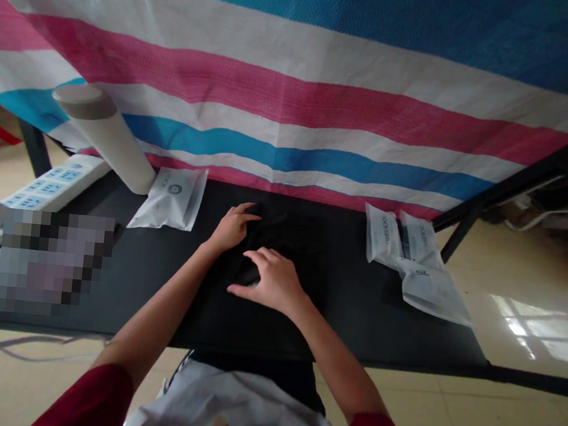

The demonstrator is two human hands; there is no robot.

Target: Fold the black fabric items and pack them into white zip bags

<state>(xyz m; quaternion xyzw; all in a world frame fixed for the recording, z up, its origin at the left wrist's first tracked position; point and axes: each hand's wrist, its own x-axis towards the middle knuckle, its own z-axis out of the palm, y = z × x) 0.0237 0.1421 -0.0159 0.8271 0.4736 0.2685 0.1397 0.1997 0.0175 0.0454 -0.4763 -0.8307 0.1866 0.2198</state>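
Note:
A black folded garment [286, 240] lies on the black tabletop [388, 330], and its outline is hard to tell from the surface. My left hand [232, 228] rests on its far left part with the fingers spread. My right hand [270, 280] lies flat on the nearer part, thumb stretched out to the left, and neither hand grips the cloth. To the left, a white sealed plastic bag [169, 198] lies near the table's back edge. Several similar bags [411, 252] overlap at the right.
A cream cylindrical tube [105, 135] leans at the back left, beside a white power strip [50, 184]. A blurred patch [52, 264] hides the table's left end. A striped tarpaulin [275, 91] hangs behind the table. Cables [15, 341] run below the front edge.

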